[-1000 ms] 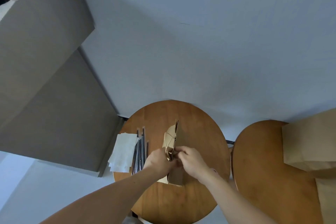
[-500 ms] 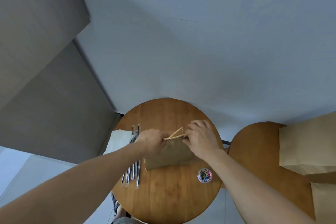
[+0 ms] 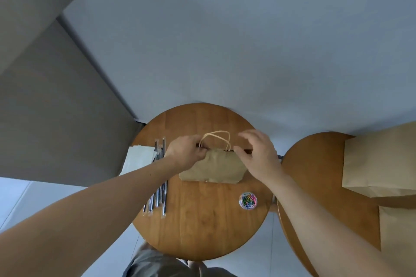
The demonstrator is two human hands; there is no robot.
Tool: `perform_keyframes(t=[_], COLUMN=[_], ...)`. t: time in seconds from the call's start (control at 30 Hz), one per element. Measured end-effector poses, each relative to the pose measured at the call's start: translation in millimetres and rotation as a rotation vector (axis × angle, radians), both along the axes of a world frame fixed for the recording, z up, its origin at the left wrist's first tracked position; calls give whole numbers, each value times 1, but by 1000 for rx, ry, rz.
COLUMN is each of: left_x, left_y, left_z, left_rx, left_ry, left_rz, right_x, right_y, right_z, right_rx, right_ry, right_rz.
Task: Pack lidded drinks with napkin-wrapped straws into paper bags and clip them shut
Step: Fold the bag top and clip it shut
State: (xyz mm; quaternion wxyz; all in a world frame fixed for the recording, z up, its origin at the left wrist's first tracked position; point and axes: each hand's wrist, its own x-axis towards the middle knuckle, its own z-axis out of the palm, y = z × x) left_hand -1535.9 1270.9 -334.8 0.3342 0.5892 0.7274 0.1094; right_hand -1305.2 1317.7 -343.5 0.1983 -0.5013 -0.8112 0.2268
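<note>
The left hand (image 3: 186, 153) and right hand (image 3: 258, 156) are pinching the top edge of the paper bag (image 3: 213, 167) on the round table (image 3: 202, 222). Packing is only beginning, I think: straws (image 3: 160, 189), napkins (image 3: 137, 159) and clips (image 3: 248, 200) are waiting unused.

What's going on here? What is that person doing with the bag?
A person is working at a round wooden table. The left hand grips one end of a brown paper bag at its top edge, and the right hand pinches the other end. Wrapped straws and napkins lie to the left. A tub of colourful paper clips sits nearby. No clip shows on the bag yet.
</note>
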Motion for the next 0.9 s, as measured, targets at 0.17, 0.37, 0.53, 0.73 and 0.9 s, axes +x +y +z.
perform_keyframes(t=[0.17, 0.37, 0.53, 0.73, 0.9], left_x=[-4, 0, 5, 5, 8], left_y=[-7, -8, -8, -14, -22], left_z=[-15, -23, -27, -27, -24], left_rx=[37, 113, 131, 107, 70], left_ry=[-35, -52, -39, -52, -77], left_rz=[97, 175, 198, 213, 224], right_x=[35, 58, 61, 58, 62], right_y=[-30, -61, -75, -75, -76], right_z=[-39, -125, -156, -161, -166], right_rx=[-116, -574, -587, -542, -456], right_ry=[241, -456, -723, -807, -872], right_rz=[-464, -227, -130, -41, 54])
